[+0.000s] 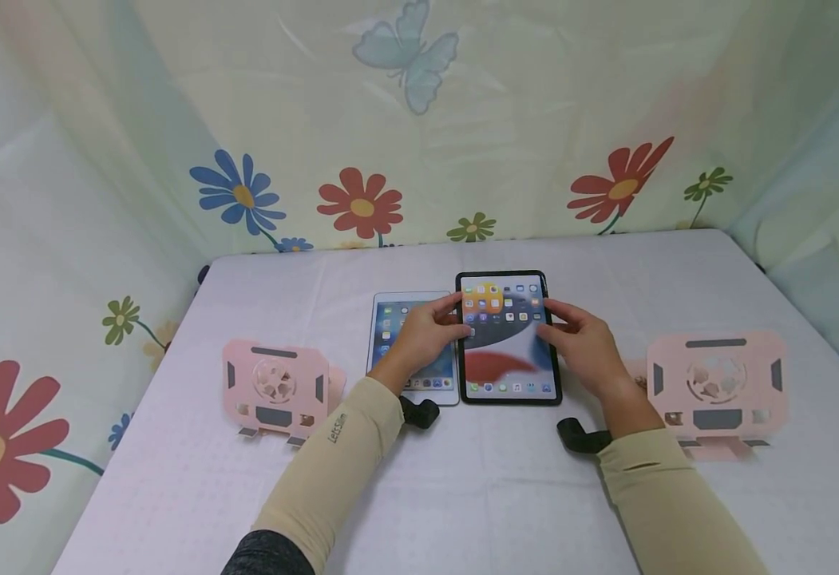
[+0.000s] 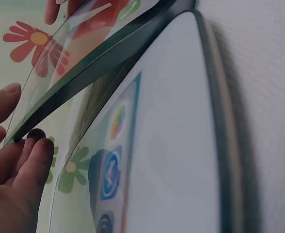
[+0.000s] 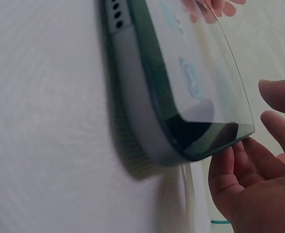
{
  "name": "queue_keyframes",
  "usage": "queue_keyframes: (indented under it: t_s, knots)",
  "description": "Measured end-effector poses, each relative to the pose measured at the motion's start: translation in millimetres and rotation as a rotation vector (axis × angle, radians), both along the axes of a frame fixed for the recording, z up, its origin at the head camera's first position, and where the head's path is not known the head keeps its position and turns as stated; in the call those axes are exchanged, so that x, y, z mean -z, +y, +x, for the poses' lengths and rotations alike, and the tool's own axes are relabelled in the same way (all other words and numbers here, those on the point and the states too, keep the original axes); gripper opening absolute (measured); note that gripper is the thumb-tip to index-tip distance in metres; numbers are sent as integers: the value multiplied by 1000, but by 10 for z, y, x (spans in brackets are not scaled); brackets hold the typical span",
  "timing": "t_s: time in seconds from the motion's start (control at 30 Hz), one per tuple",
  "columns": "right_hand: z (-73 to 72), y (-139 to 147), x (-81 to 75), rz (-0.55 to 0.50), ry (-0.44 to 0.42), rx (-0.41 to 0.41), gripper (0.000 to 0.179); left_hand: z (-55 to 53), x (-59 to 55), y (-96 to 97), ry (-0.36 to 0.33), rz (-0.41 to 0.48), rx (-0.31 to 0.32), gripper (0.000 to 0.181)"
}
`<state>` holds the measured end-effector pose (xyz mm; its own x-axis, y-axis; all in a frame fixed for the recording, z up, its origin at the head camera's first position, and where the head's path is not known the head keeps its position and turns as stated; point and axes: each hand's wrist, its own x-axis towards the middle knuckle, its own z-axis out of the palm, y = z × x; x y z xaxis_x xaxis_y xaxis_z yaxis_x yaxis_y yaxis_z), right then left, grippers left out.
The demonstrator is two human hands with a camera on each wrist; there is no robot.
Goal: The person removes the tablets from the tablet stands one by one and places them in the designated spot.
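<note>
A black-bordered tablet (image 1: 505, 343) with a lit home screen is held at both long sides. My left hand (image 1: 422, 331) pinches its left edge, thumb over the screen and fingertips (image 2: 38, 150) under the edge in the left wrist view. On the opposite side my right hand (image 1: 591, 347) grips the right edge, fingers below it. The black tablet's near end is close over the cloth in the right wrist view. Just left of it lies a smaller white tablet (image 1: 433, 385), screen lit, partly covered by my left hand and forearm.
Pink folding stands with round cut-outs and grey pads are on either side: the left stand (image 1: 254, 375) and the right stand (image 1: 738, 383). A white cloth covers the table (image 1: 484, 479). Flowered curtains (image 1: 520, 120) hang behind and beside it. Black wrist mounts (image 1: 419, 414) stick out near both wrists.
</note>
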<state>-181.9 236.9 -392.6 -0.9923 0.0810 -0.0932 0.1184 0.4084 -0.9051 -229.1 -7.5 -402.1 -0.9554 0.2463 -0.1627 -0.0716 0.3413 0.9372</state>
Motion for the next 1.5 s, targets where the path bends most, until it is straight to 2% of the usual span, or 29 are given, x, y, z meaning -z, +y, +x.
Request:
queue_keyframes:
  t_s: [0.4, 0.73, 1.07, 1.5]
  knots:
    - [8, -5, 4, -26, -32, -32, 58, 9, 26, -6, -4, 4, 7, 66]
    - [-9, -11, 18, 7, -58, -65, 59, 6, 50, -7, -3, -31, 17, 62]
    - [-10, -16, 32, 38, -50, -75, 60, -21, 73, -8, 11, -70, 28, 61]
    - [-10, -33, 27, 42, -37, -90, 63, -22, 96, 13, 19, -133, 14, 59]
